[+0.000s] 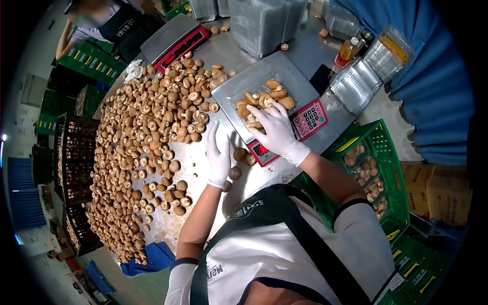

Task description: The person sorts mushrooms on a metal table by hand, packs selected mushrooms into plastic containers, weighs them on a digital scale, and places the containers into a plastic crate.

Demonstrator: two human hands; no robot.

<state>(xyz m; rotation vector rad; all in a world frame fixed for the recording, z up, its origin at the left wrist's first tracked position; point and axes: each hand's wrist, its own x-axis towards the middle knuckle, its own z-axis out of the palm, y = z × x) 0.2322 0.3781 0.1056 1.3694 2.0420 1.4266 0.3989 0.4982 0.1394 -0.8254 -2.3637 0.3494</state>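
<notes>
My left hand [218,155], in a white glove, is over the metal table between the loose mushrooms and the scale, its fingers stretched out and holding nothing. My gloved right hand [277,133] lies over a clear tray of mushrooms [278,94], fingertips touching some of them, fingers apart. That tray rests on the plate of a red and grey scale [296,71], whose keypad and lit display face me. A large heap of brown mushrooms [152,117] covers the table's left side. A few mushrooms [239,154] lie between my hands.
Stacked clear trays [264,25] stand behind the scale. Another scale [178,43] is at the back left, near a person in an apron [124,28]. A green crate [389,173] with filled trays is at right. Bottles [347,51] and more trays [356,84] stand at the right edge.
</notes>
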